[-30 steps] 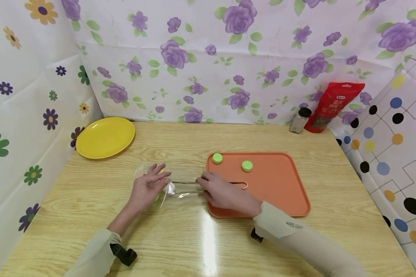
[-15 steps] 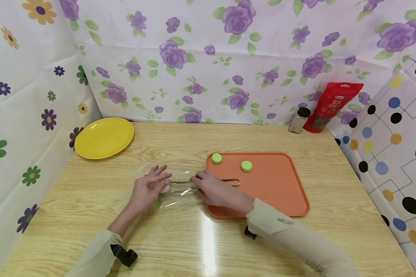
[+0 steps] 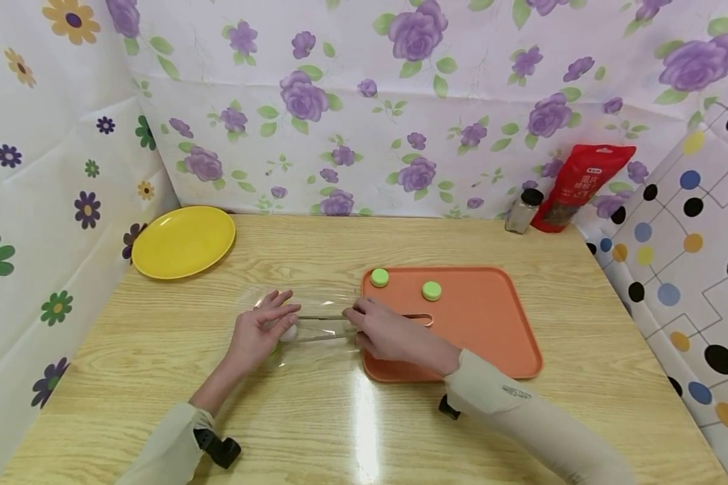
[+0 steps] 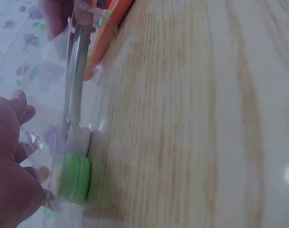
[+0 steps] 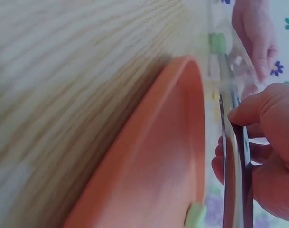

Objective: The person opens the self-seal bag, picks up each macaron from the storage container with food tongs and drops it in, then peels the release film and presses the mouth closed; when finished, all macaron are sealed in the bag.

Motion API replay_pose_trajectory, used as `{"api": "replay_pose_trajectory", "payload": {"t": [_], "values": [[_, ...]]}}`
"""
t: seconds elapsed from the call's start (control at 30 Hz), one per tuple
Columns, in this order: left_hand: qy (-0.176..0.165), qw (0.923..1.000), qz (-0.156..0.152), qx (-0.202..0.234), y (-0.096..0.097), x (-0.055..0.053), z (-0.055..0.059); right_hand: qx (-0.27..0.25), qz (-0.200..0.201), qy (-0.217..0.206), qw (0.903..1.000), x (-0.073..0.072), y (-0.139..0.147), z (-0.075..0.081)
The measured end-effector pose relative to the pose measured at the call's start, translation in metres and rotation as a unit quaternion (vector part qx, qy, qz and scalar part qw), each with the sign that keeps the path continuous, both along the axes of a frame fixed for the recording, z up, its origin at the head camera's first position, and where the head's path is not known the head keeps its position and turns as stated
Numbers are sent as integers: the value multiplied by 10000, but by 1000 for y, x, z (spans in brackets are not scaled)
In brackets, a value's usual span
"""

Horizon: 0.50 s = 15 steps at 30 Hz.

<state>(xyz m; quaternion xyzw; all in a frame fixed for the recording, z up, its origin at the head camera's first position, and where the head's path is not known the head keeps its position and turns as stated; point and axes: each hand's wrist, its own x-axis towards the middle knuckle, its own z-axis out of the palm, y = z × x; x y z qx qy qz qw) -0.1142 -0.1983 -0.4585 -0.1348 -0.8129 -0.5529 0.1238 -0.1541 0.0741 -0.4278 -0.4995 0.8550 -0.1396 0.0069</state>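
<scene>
A clear plastic bag lies on the wooden table, its right end reaching the orange tray. Inside it are a green macaron and a white macaron, side by side in the left wrist view. My left hand pinches the film over the bag's left part, partly covering both macarons. My right hand grips metal tongs at the tray's left edge. The arms of the tongs run left into the bag, apart, with their tips by the white macaron. Two green macarons, one left and one right, sit on the tray.
At the back left stands a yellow oval plate. A glass jar with a black lid and a red pouch stand at the back right. Patterned cloth walls enclose the table on three sides.
My right hand slid the tongs a little left, then back to the right. The film near the white macaron looks less crumpled. My left hand has stayed in place.
</scene>
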Motion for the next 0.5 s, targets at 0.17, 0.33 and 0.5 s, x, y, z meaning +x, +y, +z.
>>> {"api": "replay_pose_trajectory", "payload": {"t": [0.17,0.33,0.5], "values": [[103,9999,-28,-7,1,-1,-1,-206,-174,-59,9996,9,43,4],[199,9998,37,-94,0,-1,-2,-292,-603,-203,9975,14,96,7],[216,9996,74,-166,-2,-1,-4,-309,-1146,-247,9926,14,146,13]]}}
